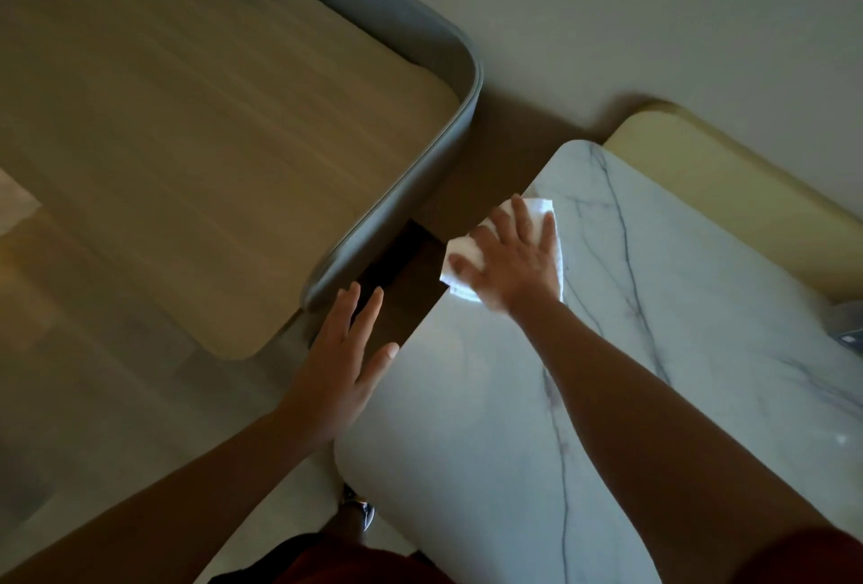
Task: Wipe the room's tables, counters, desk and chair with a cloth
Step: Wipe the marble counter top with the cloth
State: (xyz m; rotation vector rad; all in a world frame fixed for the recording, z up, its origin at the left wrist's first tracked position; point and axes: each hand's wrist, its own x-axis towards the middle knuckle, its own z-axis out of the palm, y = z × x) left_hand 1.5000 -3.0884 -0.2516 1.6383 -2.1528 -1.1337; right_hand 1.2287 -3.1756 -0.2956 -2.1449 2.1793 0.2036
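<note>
A white cloth [539, 209] lies on the white marble table [677, 350], close to its left edge and far corner. My right hand [511, 256] presses flat on the cloth with straight, spread fingers, covering most of it. My left hand [348, 359] hovers open beside the table's left edge, fingers straight, thumb near the rim, holding nothing. It is over the gap between the table and a beige seat.
A beige upholstered seat [163, 140] with a grey curved rim [420, 191] sits to the left. A pale yellow cushion [724, 191] lies beyond the table's far edge. A grey object [847, 331] shows at the right edge. My shoe [362, 509] stands on the floor below.
</note>
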